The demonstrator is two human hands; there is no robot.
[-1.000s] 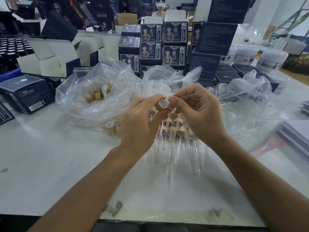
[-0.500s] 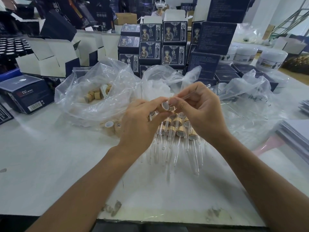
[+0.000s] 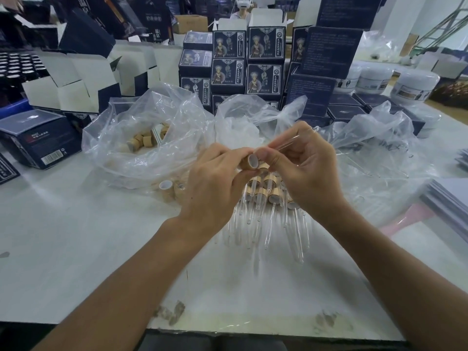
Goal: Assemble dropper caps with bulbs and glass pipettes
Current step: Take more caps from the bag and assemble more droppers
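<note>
Fingers of the left hand (image 3: 215, 183) pinch a tan wood-look dropper cap (image 3: 249, 162), while the right hand (image 3: 304, 171) grips a clear glass pipette (image 3: 291, 141). Cap's mouth has tipped toward the pipette since a second ago, so pushing it in looks next.

Tan cap (image 3: 249, 162), navy boxes (image 3: 229, 44)

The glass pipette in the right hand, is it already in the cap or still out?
Out. The glass pipette slants up from the right hand, beside the open mouth of the cap held by the left hand.
</note>
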